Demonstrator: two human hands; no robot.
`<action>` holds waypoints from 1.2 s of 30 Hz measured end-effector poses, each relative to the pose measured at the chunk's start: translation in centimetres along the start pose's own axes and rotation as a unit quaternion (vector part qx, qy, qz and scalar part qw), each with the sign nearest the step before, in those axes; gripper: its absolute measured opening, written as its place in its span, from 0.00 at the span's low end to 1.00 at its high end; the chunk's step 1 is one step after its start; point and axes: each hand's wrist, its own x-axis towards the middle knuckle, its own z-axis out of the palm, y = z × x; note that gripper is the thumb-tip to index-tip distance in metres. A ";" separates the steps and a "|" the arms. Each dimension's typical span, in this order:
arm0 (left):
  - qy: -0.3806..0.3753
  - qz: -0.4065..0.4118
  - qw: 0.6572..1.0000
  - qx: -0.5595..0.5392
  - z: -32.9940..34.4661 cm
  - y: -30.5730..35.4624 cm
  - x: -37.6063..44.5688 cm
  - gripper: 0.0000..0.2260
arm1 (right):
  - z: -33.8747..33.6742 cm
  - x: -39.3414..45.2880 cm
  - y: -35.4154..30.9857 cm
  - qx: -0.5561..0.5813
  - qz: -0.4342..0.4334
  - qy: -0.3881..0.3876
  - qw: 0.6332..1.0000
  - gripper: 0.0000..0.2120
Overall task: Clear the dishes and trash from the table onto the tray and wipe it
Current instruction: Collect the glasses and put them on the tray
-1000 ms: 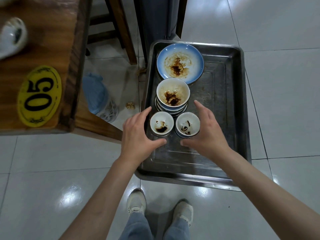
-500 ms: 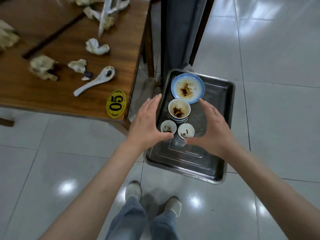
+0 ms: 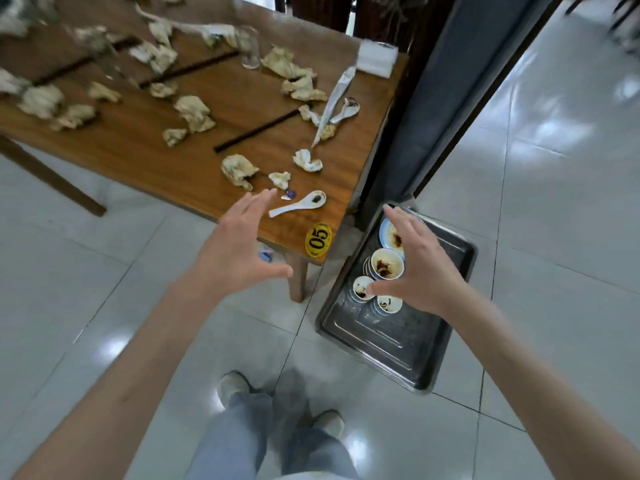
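both your hands are empty, fingers spread: left hand reaches toward the spoon on the table; right hand hovers above stacked bowls on the tray.

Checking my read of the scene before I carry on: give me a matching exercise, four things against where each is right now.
Things:
1. spoon
2. blue plate
3. glass
4. left hand

Places:
A. on the tray, at its far end
B. raised and holding nothing, fingers toward the table edge
C. near the table's corner, above the 05 sticker
D. far side of the table, among napkins

Pairs: 1-C, 2-A, 3-D, 4-B
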 end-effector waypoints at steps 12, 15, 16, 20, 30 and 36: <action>0.106 -0.091 0.990 0.004 -18.5 -11.7 -6.2 0.50 | 0.3 6.1 -16.4 -0.032 -0.063 0.005 0.997 0.57; 0.128 -0.110 0.986 0.007 -22.3 -15.4 -7.0 0.49 | 1.1 8.7 -20.6 -0.028 -0.073 0.005 0.997 0.58; 0.131 -0.117 0.984 0.011 -23.6 -16.5 -7.1 0.49 | 1.4 9.7 -22.1 -0.031 -0.074 0.002 0.997 0.58; 0.163 -0.129 0.978 0.028 -27.9 -20.8 -6.2 0.49 | 2.6 13.7 -27.0 -0.043 -0.083 -0.008 0.996 0.57; 0.214 -0.127 0.968 0.045 -35.8 -32.2 2.4 0.47 | 6.6 28.5 -35.7 -0.032 -0.110 -0.006 0.993 0.52; 0.212 -0.115 0.968 0.063 -39.6 -39.1 11.3 0.40 | 8.0 39.5 -40.5 -0.032 -0.107 -0.011 0.994 0.49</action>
